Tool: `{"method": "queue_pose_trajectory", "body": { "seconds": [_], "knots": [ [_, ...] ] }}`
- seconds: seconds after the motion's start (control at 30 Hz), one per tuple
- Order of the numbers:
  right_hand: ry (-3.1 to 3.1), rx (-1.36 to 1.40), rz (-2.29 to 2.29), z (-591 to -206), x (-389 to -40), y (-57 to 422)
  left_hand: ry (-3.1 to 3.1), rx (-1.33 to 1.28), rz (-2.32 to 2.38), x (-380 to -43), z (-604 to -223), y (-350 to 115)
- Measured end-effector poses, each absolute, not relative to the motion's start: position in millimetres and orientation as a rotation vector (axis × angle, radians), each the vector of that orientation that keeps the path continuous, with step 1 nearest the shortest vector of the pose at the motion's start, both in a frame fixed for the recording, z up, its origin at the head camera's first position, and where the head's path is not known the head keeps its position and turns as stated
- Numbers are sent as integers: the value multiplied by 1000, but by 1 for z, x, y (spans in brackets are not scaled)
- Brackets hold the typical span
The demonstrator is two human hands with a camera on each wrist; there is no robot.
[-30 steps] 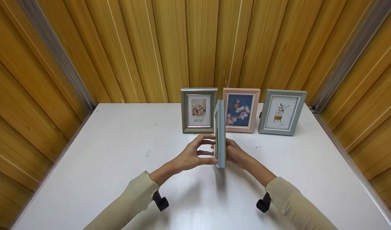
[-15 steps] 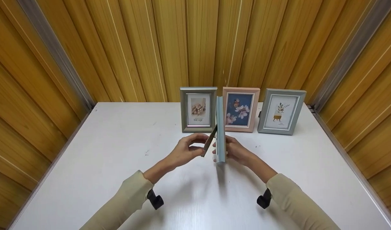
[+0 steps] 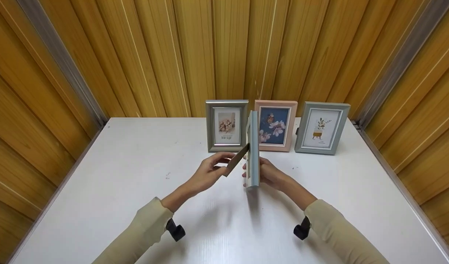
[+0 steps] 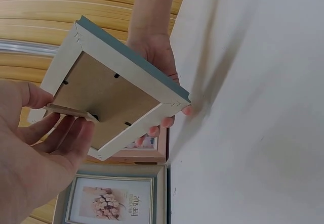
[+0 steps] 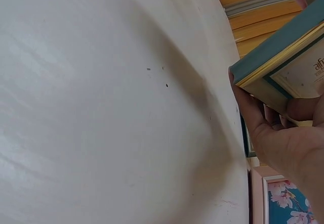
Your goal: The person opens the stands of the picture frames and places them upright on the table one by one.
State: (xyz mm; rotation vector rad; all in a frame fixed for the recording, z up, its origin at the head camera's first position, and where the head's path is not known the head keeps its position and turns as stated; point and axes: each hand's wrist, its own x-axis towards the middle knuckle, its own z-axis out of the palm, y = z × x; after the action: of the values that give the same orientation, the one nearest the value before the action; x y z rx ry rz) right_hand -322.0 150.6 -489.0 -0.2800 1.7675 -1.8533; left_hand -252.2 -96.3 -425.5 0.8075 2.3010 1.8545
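Note:
A light-blue picture frame (image 3: 254, 150) is held upright and edge-on above the white table, in the middle of the head view. My right hand (image 3: 273, 175) grips it by its lower part, thumb on the front and fingers round to the back. Between thumb and fingers, my left hand (image 3: 205, 174) pinches the brown stand leg (image 3: 236, 160), which is swung out from the back. In the left wrist view the brown backing (image 4: 111, 90) shows small black clips inside a cream border. Printed text shows on the front (image 5: 304, 75) in the right wrist view.
Behind the hands, a grey-gold frame (image 3: 210, 128), a pink frame (image 3: 292, 126) and a grey-green frame (image 3: 340, 128) stand in a row on the white table (image 3: 151, 146). Yellow wood-look panels (image 3: 195, 55) enclose the table at the back and sides.
My left hand has moved left from the frame's back, pulling the stand leg outward to a wider angle. The frame has risen slightly; my right hand keeps its grip.

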Motion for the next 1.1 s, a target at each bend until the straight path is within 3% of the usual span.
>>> {"method": "queue_pose_trajectory", "body": {
  "seconds": [0.27,0.47,1.1],
  "knots": [
    [1819,-302,-1856,-487,-323,151,2529,1001,1822,-254,-420,-93],
    [1827,-288,-1894,-488,-321,154,2587,998,1791,-251,-417,-90],
    [1923,-140,-2039,-480,-317,165,2683,506,1959,-260,-428,-100]
  ]
}}
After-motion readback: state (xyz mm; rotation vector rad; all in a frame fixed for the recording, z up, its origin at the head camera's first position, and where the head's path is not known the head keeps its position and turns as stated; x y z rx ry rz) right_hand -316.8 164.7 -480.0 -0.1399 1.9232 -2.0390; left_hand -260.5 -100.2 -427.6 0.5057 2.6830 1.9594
